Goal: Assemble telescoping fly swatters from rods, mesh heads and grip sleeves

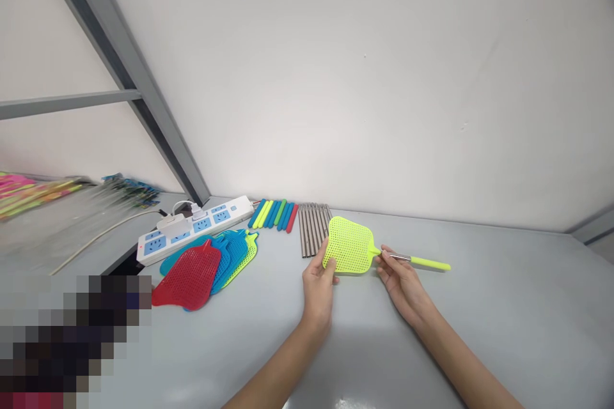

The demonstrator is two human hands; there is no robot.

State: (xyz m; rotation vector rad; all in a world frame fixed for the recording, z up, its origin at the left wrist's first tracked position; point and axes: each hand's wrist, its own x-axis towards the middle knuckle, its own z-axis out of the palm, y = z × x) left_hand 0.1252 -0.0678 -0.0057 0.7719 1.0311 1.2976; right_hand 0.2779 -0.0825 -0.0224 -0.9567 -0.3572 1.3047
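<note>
A yellow-green fly swatter (pixel 352 246) is held just above the grey table, its perforated head to the left and its handle to the right. My left hand (pixel 319 284) grips the lower left edge of the head, thumb on the front. My right hand (pixel 400 278) pinches the metal rod (pixel 400 257) close to the neck of the head. Beyond that hand, the rod runs into a yellow-green grip (pixel 432 263). Behind the head, a row of metal rods (pixel 311 230) lies on the table, partly covered by it.
Left of the rods lie several coloured grips (pixel 273 214). A white power strip (pixel 194 230) with plugs stands farther left, behind a pile of swatter heads, a red one (pixel 189 275) on top. Grey metal posts (pixel 139 96) rise at the left, and a white wall backs the table.
</note>
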